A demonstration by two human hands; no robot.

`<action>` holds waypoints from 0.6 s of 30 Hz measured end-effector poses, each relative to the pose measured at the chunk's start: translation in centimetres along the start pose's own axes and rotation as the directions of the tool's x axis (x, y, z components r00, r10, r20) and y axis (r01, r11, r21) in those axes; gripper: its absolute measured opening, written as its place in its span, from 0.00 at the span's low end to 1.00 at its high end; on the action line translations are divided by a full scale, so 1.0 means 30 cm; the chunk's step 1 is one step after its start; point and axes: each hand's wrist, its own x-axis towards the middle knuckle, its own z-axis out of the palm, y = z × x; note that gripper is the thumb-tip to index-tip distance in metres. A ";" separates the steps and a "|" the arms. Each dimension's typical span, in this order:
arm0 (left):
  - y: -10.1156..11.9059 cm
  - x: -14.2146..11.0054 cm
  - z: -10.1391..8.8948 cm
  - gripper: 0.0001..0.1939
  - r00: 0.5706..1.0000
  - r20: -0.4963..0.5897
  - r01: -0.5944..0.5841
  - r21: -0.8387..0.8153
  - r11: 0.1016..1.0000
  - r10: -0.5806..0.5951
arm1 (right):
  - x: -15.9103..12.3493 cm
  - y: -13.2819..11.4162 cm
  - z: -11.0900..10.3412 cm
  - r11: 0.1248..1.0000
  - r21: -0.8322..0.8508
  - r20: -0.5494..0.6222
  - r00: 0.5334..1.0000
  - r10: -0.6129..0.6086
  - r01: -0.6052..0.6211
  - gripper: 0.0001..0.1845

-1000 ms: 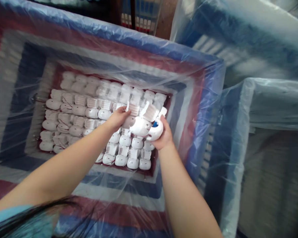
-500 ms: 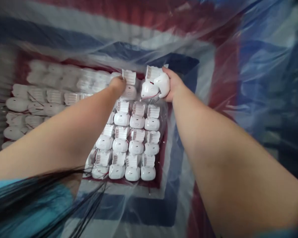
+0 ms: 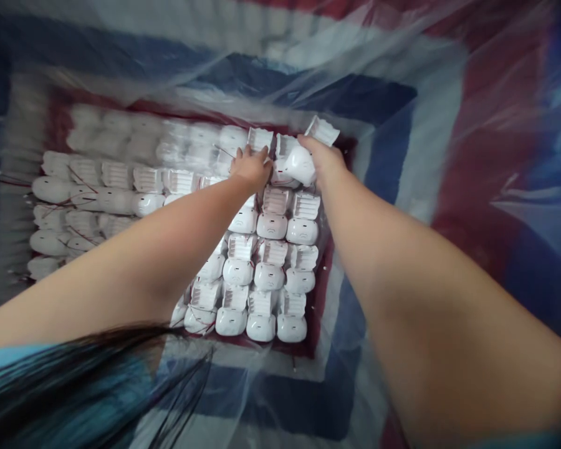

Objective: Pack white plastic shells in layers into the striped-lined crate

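Both my arms reach deep into a large bin lined with clear plastic. On its floor lie rows of small white plastic parts (image 3: 271,274) with ribbed ends and thin red wires. My left hand (image 3: 251,167) presses its fingers down on a white part (image 3: 260,138) in the far row. Close beside it, my right hand (image 3: 322,161) is closed around two white parts (image 3: 300,163), with one ribbed end (image 3: 322,130) sticking up past the fingers at the far right corner of the layer.
The bin's walls (image 3: 449,162) are striped red, blue and white under the plastic liner (image 3: 243,81) and rise steeply on all sides. My dark hair (image 3: 121,368) and a light-blue sleeve (image 3: 9,362) hang in at the lower left.
Both hands have gone from above the layer down to its far right corner. The left hand has lowered its part into the far row. The view has leaned further into the bin.
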 end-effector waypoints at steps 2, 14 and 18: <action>0.026 -0.012 0.005 0.30 0.999 0.033 -0.026 0.031 0.999 0.025 | 0.004 -0.026 -0.029 1.000 -0.021 -0.005 1.000 0.008 -0.008 0.14; 0.025 0.005 0.033 0.32 0.969 0.178 -0.209 0.213 0.954 0.173 | 0.064 0.069 -0.148 0.823 -0.561 -0.281 0.956 -0.089 -0.089 0.33; 0.031 -0.003 0.039 0.35 0.969 0.190 -0.197 0.224 0.955 0.156 | 0.078 0.128 -0.144 0.870 -0.488 -0.150 0.989 -0.001 -0.073 0.27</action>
